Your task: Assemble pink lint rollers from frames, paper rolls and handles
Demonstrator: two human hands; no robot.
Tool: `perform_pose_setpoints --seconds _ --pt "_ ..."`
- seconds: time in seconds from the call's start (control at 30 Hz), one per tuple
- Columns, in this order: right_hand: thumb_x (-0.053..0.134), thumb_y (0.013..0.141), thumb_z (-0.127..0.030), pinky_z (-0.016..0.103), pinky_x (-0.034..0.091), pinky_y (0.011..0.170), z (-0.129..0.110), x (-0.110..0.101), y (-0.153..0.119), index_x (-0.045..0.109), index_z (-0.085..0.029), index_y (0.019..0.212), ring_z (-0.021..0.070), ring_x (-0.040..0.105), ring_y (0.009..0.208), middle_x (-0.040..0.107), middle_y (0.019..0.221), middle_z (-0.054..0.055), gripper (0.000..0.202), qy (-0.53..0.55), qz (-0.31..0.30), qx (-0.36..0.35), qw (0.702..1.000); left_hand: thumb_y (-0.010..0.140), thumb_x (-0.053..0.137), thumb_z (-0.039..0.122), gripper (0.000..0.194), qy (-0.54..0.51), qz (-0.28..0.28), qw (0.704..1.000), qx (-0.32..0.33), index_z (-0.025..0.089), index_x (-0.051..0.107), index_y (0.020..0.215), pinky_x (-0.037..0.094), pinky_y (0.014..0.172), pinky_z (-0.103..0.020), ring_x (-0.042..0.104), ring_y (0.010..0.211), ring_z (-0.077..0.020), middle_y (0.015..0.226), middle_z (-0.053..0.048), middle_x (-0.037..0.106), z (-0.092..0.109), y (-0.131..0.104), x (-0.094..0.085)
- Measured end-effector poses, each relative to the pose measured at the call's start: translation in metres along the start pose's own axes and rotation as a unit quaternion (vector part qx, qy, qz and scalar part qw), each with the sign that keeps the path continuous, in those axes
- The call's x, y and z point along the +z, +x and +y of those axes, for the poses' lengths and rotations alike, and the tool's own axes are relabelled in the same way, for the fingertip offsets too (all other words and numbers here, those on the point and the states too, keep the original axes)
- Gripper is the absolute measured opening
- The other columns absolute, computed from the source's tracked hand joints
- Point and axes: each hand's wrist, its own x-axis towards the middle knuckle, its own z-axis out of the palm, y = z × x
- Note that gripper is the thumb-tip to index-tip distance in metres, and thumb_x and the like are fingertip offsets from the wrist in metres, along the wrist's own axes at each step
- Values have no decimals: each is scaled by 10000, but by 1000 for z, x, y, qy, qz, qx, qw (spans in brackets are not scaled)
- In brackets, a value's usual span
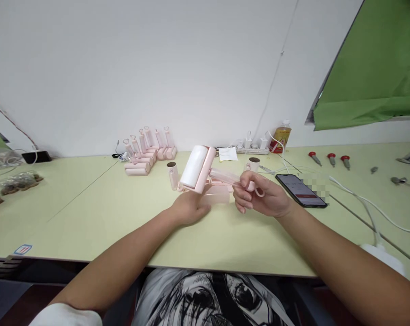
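Note:
My right hand (259, 192) is closed round the pale pink handle of a lint roller (197, 167), near its looped end. The roller is tilted, with its white sheet-covered head up to the left. My left hand (191, 207) is below and behind that head; its fingers are hidden, so whether it touches the roller I cannot tell. Behind the hands, a clear pinkish cylinder (216, 195) lies on the table among other pink parts partly covered by the hands. A roll with a brown core (172, 175) stands to the left, and another roll (253, 164) behind my right hand.
Several pink lint rollers (140, 160) stand at the back left. A phone (301, 190) lies right of my right hand, with white cables (368, 203) beyond. Red-handled screwdrivers (331, 158), a power strip (252, 151) and a bottle (281, 136) are further back.

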Motion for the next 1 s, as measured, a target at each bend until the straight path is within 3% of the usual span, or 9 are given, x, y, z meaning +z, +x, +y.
perform_pose_setpoints --seconds 0.1,0.2,0.3,0.37,0.47,0.63,0.83,1.0 --pt "611 727 -624 340 477 512 4 -1 -1 512 -231 738 110 433 430 440 528 -60 406 -15 -32 17 999 560 798 312 635 -24 14 999 -35 283 642 1175 320 1092 -446 442 1280 -360 1309 -82 572 0 -2 2" --pt "617 718 -630 345 482 518 3 -2 -3 514 -224 721 110 443 424 430 509 -62 418 -25 -57 28 998 585 795 332 613 -99 5 995 -31 262 633 1171 364 1065 -458 516 1206 -339 1239 -91 617 2 -1 -6" --pt "623 718 -626 348 480 521 2 -4 -4 524 -224 719 110 443 426 422 503 -61 414 -27 -64 23 997 625 779 374 469 -198 17 980 -26 225 650 1051 499 891 -421 628 991 -295 1055 -97 683 6 5 -22" --pt "622 739 -605 348 478 527 3 -5 -3 543 -223 739 110 444 438 423 518 -59 389 -18 -62 7 998 683 724 450 412 -267 100 955 -78 224 619 1011 538 711 -348 654 827 -235 961 -70 688 6 11 -34" --pt "604 798 -544 352 483 552 7 -7 0 573 -221 791 116 461 476 442 556 -49 325 -3 -57 -26 998 765 609 539 364 -348 188 910 -120 222 571 939 434 461 -234 576 540 -124 814 -19 656 5 16 -46" --pt "553 864 -496 345 484 571 12 -8 3 574 -214 820 117 461 500 446 585 -43 286 -2 -22 -45 999 783 578 568 381 -378 131 912 -90 198 525 856 310 359 -209 471 414 -91 617 25 548 9 14 -43" --pt "520 894 -471 341 494 581 16 -8 4 598 -203 851 117 473 522 455 611 -36 283 14 -20 -56 998 823 545 562 456 -287 110 950 -53 199 483 1092 355 381 -195 490 450 -94 625 44 526 11 9 -39" --pt "517 905 -474 346 497 585 23 -11 5 607 -177 865 118 482 527 451 606 -34 313 -8 -19 -59 998 858 521 532 494 -183 33 982 -26 211 439 1224 394 433 -203 499 516 -94 729 18 545 7 6 -39"
